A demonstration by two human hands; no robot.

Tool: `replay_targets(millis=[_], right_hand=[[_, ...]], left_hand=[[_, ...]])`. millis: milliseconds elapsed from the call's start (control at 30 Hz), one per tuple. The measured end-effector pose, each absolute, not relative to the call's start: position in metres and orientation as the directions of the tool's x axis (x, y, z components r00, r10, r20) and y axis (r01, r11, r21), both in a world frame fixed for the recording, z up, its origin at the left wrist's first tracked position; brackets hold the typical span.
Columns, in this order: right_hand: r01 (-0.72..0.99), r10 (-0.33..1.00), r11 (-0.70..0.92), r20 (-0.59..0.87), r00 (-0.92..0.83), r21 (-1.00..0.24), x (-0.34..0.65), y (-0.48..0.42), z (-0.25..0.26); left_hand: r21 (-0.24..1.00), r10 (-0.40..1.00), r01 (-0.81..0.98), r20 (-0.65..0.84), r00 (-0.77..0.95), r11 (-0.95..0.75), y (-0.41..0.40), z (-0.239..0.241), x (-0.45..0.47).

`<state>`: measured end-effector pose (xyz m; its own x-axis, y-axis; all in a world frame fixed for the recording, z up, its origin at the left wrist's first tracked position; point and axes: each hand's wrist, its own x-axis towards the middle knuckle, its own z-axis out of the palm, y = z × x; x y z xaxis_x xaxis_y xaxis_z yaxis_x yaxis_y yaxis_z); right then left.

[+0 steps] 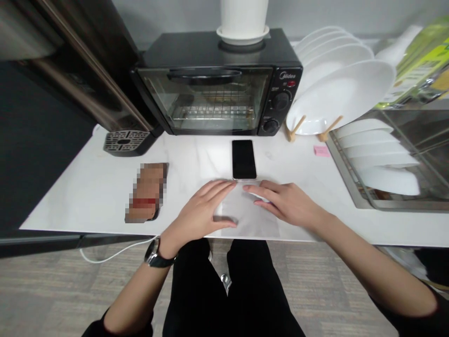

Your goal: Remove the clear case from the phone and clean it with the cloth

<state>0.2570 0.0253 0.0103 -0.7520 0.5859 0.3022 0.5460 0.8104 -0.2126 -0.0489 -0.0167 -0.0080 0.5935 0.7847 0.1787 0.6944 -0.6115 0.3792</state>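
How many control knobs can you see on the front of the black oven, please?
2. The upper knob is on the panel right of the oven's glass door, and the lower knob is just below it. None appears hidden.

Kitchen or pantry, indicated by toaster oven (215,84) set on white counter (196,157), plates (345,96) propped upright, more dishes (382,157) racked at right. Home or office can't be told.

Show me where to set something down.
Bare counter lies between the pixelated item and the black phone, and between the right hand and the pink block. Crowded: the back, with oven and racked plates, and front middle, where the left hand and the right are at the thin sheet.
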Motion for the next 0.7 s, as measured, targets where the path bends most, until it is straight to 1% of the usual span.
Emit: replay_targets(millis=[100, 233, 500, 700], right_hand=[[0.528, 0.537, 0.842, 0.260, -0.802, -0.113, 0.257, 0.023, 0.009], [0.512, 0.503, 0.859, 0.224, -0.835, -0.021, 0.263, 0.024, 0.011], [0.478, 0.456, 0.875, 0.196, -0.868, 0.077, 0.264, 0.026, 0.011], [0.526, 0.485, 0.832, 0.228, -0.844, 0.178, 0.272, 0.027, 0.011]], left_hand=[[0.384, 0.786, 0.694, 0.170, 0.595, -0.609, -0.013, -0.009, -0.049], [0.402, 0.794, 0.692, 0.184, 0.580, -0.599, -0.015, -0.009, -0.050], [0.414, 0.794, 0.689, 0.175, 0.582, -0.595, -0.015, -0.009, -0.051], [0.407, 0.798, 0.698, 0.157, 0.582, -0.589, -0.016, -0.009, -0.051]])
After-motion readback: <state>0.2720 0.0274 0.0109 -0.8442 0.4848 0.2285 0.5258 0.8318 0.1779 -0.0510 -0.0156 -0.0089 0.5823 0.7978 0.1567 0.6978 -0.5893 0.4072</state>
